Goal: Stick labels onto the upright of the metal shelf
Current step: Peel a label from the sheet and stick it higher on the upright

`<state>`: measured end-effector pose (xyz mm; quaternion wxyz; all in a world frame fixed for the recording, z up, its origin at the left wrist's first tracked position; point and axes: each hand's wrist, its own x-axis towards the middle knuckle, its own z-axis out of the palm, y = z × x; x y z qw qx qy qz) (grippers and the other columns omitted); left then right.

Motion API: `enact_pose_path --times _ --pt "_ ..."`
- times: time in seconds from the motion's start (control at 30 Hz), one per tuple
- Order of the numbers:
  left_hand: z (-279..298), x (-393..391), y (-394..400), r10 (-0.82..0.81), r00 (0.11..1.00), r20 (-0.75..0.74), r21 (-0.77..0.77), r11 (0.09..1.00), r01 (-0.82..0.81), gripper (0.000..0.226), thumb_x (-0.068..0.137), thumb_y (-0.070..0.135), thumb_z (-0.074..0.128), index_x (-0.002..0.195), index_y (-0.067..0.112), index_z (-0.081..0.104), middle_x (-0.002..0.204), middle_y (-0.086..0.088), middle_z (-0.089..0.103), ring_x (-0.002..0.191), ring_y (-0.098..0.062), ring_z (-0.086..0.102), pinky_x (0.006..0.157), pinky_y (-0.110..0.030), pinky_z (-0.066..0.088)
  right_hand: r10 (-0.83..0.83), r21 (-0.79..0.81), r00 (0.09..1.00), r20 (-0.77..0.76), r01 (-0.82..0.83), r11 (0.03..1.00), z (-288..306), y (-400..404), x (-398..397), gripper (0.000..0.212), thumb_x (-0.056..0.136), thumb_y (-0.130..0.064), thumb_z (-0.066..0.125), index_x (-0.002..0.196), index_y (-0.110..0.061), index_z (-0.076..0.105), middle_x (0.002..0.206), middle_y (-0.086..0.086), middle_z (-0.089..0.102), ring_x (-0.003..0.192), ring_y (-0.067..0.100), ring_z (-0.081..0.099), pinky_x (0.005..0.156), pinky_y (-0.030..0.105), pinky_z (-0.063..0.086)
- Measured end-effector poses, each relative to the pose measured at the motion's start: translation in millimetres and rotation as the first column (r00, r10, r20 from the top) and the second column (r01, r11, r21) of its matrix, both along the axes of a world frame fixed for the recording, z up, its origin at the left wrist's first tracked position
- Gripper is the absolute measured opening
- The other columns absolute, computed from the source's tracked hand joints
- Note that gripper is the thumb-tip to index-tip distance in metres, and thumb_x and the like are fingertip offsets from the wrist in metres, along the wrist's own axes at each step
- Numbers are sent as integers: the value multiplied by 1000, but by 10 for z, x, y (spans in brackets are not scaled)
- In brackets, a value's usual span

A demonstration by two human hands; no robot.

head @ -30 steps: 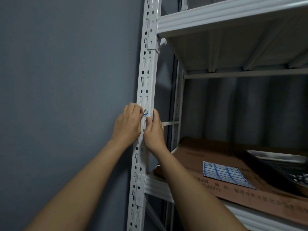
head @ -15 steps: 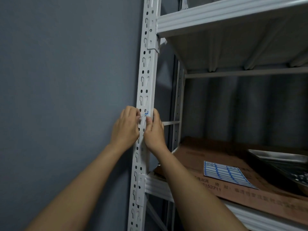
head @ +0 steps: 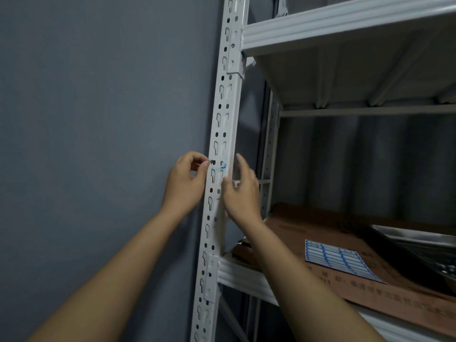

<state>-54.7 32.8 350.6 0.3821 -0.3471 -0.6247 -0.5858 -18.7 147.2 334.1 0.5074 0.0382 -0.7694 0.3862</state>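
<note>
The white perforated upright (head: 223,124) of the metal shelf runs from top to bottom through the middle. A small label (head: 223,166) with a blue edge sits on its front face at hand height. My left hand (head: 186,180) is at the upright's left edge, fingers curled, thumb and forefinger tips together beside a hole; I see nothing between them. My right hand (head: 243,191) is on the right side, fingers relaxed and raised, thumb against the upright just below the label. A sheet of blue-framed labels (head: 338,260) lies on the shelf.
A grey wall (head: 98,119) is close on the left. Brown cardboard (head: 320,225) covers the lower shelf (head: 241,275), with a metal tray (head: 419,240) at the right. An upper shelf (head: 345,21) hangs overhead.
Both hands were pressed together over the label on the upright. They have drawn apart to either side, and the label now shows between them.
</note>
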Motion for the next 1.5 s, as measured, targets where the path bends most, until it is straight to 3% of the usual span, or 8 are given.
enact_pose_path --times 0.1,0.2,0.4,0.8,1.03,1.2,1.37,1.5 --pt "30 44 41 -108 989 102 78 992 100 13 92 17 58 83 26 59 83 14 64 82 -7 62 75 -17 48 79 -26 978 -192 -86 996 102 -52 168 35 90 -11 61 123 -23 55 111 -2 59 106 10 56 89 23 46" --pt "36 123 93 -207 968 140 134 973 188 18 91 16 59 80 30 58 83 12 66 82 -9 64 78 -27 52 210 -38 960 -187 -221 975 196 -85 270 19 88 -6 64 101 -21 64 87 -6 64 80 0 60 73 14 49" --pt "16 233 143 -217 973 84 121 971 206 18 92 14 58 81 28 59 81 13 65 77 -3 62 74 -19 50 232 -110 946 -226 -261 959 198 -54 279 19 85 -6 69 84 -25 65 83 -11 66 82 5 64 76 15 50" --pt "-13 288 181 -248 963 107 118 965 235 21 95 14 53 81 30 56 82 13 64 74 2 59 70 -19 46 223 -109 943 -246 -255 961 131 -23 300 14 87 -6 67 84 -19 68 78 -12 67 76 -2 63 72 13 49" --pt "-24 298 139 -191 973 131 122 977 175 14 95 16 52 88 26 58 84 16 62 74 9 56 65 -3 41 150 -107 963 -223 -177 978 101 -27 297 13 86 -7 67 87 -20 70 88 1 70 78 3 64 73 14 51" --pt "-22 287 74 -162 968 194 126 982 139 12 94 28 54 83 25 59 81 13 63 76 -3 58 67 -15 45 91 -34 968 -236 -102 994 78 -36 320 20 84 -8 69 84 -28 69 85 -10 65 78 -3 62 73 11 49" --pt "4 326 63 -173 946 276 46 985 166 34 90 46 55 70 21 64 71 7 65 74 -12 61 76 -36 50 -3 28 948 -319 13 1000 53 -48 280 9 83 -11 71 85 -19 75 82 -10 63 78 5 62 72 26 53" --pt "26 340 56 -223 933 284 96 974 204 25 90 40 57 72 24 64 77 9 66 80 -9 62 81 -35 52 -39 135 927 -374 96 986 42 -56 265 8 84 -15 69 88 -18 75 82 -17 58 81 14 63 68 34 53"
